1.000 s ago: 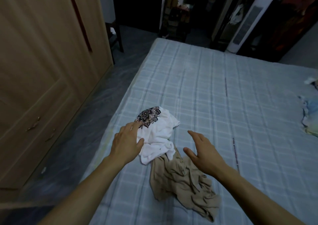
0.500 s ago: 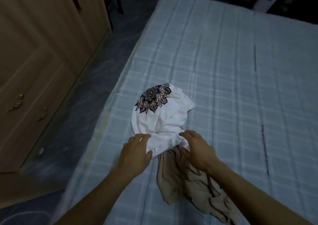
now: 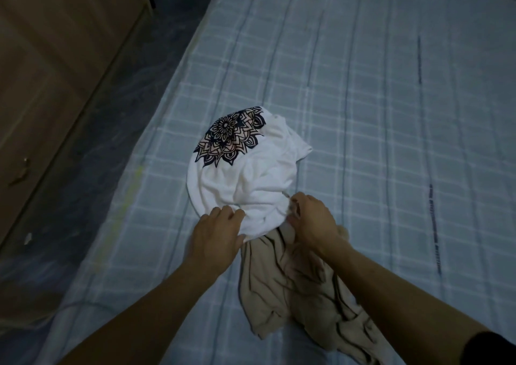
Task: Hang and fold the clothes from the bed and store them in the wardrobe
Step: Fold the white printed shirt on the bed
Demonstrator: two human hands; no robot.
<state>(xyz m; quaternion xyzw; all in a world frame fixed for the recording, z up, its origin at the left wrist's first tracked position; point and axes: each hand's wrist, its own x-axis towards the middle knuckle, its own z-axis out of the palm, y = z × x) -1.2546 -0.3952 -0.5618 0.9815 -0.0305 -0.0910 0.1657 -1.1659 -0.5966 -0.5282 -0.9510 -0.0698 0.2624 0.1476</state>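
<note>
White shirt (image 3: pixel 251 180) lies crumpled on the bed (image 3: pixel 377 99), overlapping beige trousers (image 3: pixel 301 294). Left hand (image 3: pixel 217 233) and right hand (image 3: pixel 312 222) each pinch its near edge.

bed (image 3: pixel 363 113): open beyond white shirt (image 3: pixel 251 185) | beige garment (image 3: pixel 301 294): blocks near side

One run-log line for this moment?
stage: picking up white T-shirt | left hand: grips near edge | right hand: grips near edge | beige garment: crumpled on bed
</note>
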